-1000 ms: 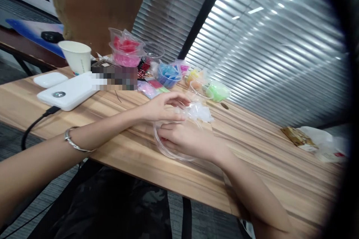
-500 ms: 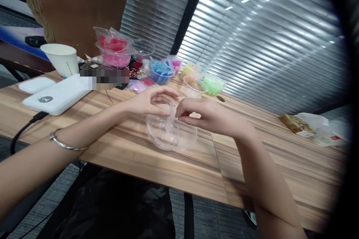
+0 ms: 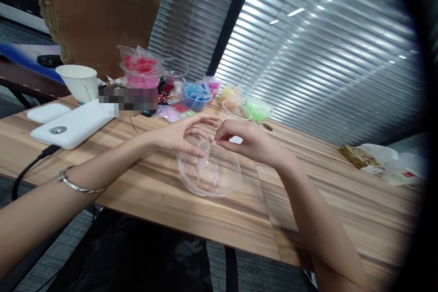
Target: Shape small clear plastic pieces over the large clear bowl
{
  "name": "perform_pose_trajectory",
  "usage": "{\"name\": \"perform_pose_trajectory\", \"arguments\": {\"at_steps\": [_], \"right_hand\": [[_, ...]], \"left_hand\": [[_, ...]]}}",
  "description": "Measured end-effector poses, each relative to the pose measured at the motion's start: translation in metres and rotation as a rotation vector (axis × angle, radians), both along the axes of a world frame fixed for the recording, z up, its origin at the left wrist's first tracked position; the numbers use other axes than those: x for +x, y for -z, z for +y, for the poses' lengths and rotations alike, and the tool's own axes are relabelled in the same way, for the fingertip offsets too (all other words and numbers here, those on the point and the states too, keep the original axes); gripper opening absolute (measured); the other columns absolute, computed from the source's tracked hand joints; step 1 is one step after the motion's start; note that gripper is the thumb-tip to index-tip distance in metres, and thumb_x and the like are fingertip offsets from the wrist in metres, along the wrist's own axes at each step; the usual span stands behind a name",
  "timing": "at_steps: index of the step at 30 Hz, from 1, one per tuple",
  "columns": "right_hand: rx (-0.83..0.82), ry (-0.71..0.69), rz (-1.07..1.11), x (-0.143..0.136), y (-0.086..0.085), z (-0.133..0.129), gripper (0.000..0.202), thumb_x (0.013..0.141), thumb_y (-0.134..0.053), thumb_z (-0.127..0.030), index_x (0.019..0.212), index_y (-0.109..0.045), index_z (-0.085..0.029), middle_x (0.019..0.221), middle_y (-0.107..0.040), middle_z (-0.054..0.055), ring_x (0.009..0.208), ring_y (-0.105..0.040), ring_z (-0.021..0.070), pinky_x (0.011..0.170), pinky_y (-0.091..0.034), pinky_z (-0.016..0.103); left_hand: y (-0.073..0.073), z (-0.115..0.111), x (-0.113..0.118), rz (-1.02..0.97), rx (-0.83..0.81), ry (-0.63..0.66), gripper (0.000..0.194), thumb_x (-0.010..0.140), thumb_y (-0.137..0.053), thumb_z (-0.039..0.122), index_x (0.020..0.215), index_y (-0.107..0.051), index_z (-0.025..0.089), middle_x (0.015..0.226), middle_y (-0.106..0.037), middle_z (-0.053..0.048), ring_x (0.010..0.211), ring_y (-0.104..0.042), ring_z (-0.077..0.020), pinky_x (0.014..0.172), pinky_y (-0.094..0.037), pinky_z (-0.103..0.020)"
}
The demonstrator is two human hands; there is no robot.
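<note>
A clear plastic bowl (image 3: 209,174) stands on the wooden table (image 3: 342,200) in front of me. My left hand (image 3: 183,134) hovers over its far left rim and pinches a small clear plastic bag (image 3: 204,148) that hangs into the bowl. A silver bangle (image 3: 77,183) sits on that wrist. My right hand (image 3: 248,140) is over the bowl's far right rim, fingers loosely curled, fingertips a little apart from the bag, with nothing visible in them.
Behind the hands stand bowls of coloured bits: red and pink (image 3: 140,72), blue (image 3: 195,93), green (image 3: 259,109), plus a clear bowl (image 3: 235,110). At the left are a paper cup (image 3: 79,83), a white power bank (image 3: 73,123) with cable (image 3: 25,169). A snack wrapper (image 3: 362,157) lies right.
My right hand left the bowl's rim and came up beside my left hand. Both held the clear bag over the bowl, then my right fingers came away from it.
</note>
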State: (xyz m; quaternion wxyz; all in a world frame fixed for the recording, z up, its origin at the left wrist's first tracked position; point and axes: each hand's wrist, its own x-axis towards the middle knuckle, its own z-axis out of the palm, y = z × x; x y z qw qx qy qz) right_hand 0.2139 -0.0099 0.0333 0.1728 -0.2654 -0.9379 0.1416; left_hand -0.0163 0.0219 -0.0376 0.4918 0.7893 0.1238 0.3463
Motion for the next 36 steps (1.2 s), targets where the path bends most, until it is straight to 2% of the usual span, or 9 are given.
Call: {"name": "perform_pose_trajectory", "arguments": {"at_steps": [5,11,16,21,29,36], "right_hand": [[0.056,-0.024,0.039,-0.008,0.006,-0.003,0.009,0.090,-0.054,-0.017,0.090,-0.063,-0.019,0.087,-0.063,0.004,0.080,-0.057,0.0153,0.071,-0.046,0.028],[0.095,-0.085,0.054,-0.012,0.007,-0.007,0.009,0.092,-0.052,-0.020,0.089,-0.060,-0.019,0.094,-0.062,0.005,0.085,-0.057,0.0165,0.074,-0.046,0.030],[0.130,-0.089,0.019,-0.012,0.007,-0.007,0.012,0.094,-0.050,-0.019,0.089,-0.061,-0.017,0.094,-0.061,0.006,0.087,-0.057,0.0169,0.075,-0.046,0.031],[0.140,-0.082,0.028,-0.012,0.008,-0.007,0.013,0.094,-0.051,-0.021,0.092,-0.063,-0.016,0.093,-0.062,0.006,0.087,-0.058,0.0166,0.074,-0.047,0.031],[0.141,-0.149,0.084,-0.013,0.006,-0.006,0.016,0.093,-0.053,-0.020,0.099,-0.068,-0.019,0.102,-0.067,0.006,0.098,-0.062,0.0169,0.085,-0.049,0.033],[0.138,-0.145,0.065,-0.013,0.008,-0.004,0.017,0.092,-0.054,-0.017,0.101,-0.068,-0.020,0.104,-0.067,0.006,0.098,-0.062,0.0176,0.085,-0.050,0.033]], "left_hand": [[0.003,-0.003,0.002,-0.005,0.003,-0.026,0.086,0.062,-0.081,0.020,0.137,-0.043,0.037,0.144,-0.042,-0.008,0.115,-0.060,-0.0239,0.093,-0.054,-0.039],[0.004,-0.004,0.002,0.000,0.006,-0.013,0.090,0.062,-0.081,0.016,0.139,-0.040,0.037,0.145,-0.041,-0.009,0.122,-0.056,-0.0268,0.099,-0.050,-0.040],[0.003,-0.005,0.003,-0.007,0.003,0.011,0.092,0.062,-0.081,0.016,0.140,-0.038,0.037,0.150,-0.033,-0.009,0.130,-0.047,-0.0288,0.105,-0.044,-0.044],[0.003,-0.005,0.004,-0.008,0.024,-0.004,0.089,0.063,-0.080,0.018,0.139,-0.039,0.037,0.151,-0.032,-0.006,0.136,-0.039,-0.0281,0.110,-0.039,-0.046],[-0.001,-0.007,0.004,-0.011,0.025,0.026,0.088,0.064,-0.080,0.017,0.140,-0.039,0.036,0.152,-0.031,-0.008,0.135,-0.040,-0.0296,0.107,-0.043,-0.046],[-0.003,-0.007,0.005,-0.022,0.047,0.022,0.086,0.064,-0.080,0.017,0.139,-0.041,0.036,0.150,-0.033,-0.008,0.137,-0.037,-0.0294,0.106,-0.044,-0.046]]}}
